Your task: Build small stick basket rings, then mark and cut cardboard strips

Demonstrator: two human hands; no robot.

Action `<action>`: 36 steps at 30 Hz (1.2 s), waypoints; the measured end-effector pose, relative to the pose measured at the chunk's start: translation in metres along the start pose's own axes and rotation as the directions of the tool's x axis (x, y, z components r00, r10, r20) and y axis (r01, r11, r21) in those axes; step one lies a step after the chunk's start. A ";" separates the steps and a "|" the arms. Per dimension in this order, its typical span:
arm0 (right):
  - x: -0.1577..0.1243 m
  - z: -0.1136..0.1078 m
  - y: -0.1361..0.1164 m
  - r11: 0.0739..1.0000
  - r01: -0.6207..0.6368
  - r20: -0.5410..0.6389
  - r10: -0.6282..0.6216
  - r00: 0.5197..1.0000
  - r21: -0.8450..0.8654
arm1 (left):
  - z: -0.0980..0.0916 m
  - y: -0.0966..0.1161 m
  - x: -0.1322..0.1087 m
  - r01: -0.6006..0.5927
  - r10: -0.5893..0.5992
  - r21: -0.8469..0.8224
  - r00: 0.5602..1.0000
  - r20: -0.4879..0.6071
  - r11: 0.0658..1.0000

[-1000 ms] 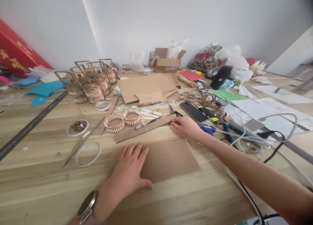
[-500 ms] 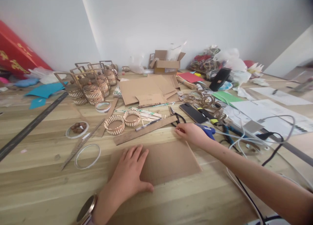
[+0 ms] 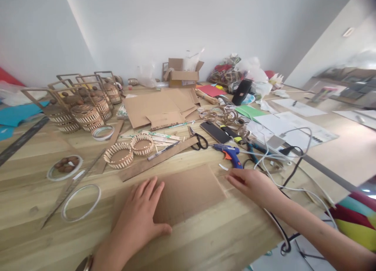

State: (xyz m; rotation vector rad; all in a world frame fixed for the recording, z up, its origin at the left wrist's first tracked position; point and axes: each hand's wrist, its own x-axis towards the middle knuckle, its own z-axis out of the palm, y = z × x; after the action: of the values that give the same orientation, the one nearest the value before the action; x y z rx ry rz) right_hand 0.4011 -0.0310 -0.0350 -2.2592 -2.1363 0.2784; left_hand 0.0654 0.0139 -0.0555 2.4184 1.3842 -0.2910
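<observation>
Left grip (image 3: 140, 215): I see it open, palm down and fingers spread, pressed flat on the near-left part of the cardboard sheet (image 3: 189, 191); a watch sits on the wrist at the bottom edge of my view.
Right grip (image 3: 253, 186): I read it as open and holding nothing, palm down, fingers stretched leftward, with the fingertips (image 3: 232, 178) at the sheet's right edge.
Cardboard sheet: brown and rectangular, lying flat on the bench (image 3: 205, 239) directly in front of me, between the two grips.
Glue gun (image 3: 230, 153): blue with an orange trigger, lying on its side just beyond the right grip and apart from it.
Cables (image 3: 282, 167): white and black leads run from the glue gun's side across the bench and past the right forearm.
Scissors (image 3: 199, 139): black-handled, lying beyond the sheet's far-right corner.
Phone (image 3: 215, 132): dark, lying flat just right of the scissors.
Cardboard strip (image 3: 158, 159): long and narrow, lying slantwise just beyond the sheet's far edge.
Stick rings (image 3: 119, 155): two low round fences of small sticks, side by side behind the strip.
White hoop (image 3: 80, 202): a thin ring lying flat, well left of the left grip, beside a metal ruler (image 3: 69, 190).
Dish (image 3: 64, 167): shallow, with brown round pieces in it, beyond the hoop.
Baskets (image 3: 80, 115): several handled stick baskets clustered at far left.
Flattened box (image 3: 161, 108): unfolded cardboard at the bench's middle rear.
</observation>
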 end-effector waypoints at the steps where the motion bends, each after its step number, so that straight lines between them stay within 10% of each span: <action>1: -0.003 0.000 0.008 1.000 -0.026 -0.009 0.026 1.000 0.005 | 0.001 0.000 0.000 -0.003 0.003 -0.001 1.000 -0.012 1.000; 16: 0.027 -0.022 0.019 1.000 -0.011 -0.048 0.011 0.999 0.010 | 0.001 -0.001 -0.001 -0.022 0.022 -0.055 1.000 -0.011 0.998; 36: 0.153 -0.032 -0.121 0.892 0.439 0.094 -0.430 0.898 -0.108 | 0.009 -0.009 -0.010 -0.173 0.133 -0.211 0.973 -0.190 0.962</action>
State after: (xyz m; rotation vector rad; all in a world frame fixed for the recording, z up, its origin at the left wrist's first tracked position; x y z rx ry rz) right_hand 0.2930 0.1319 -0.0051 -1.7661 -2.6845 0.2116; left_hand 0.0525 0.0066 -0.0622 2.3857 1.2131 0.1153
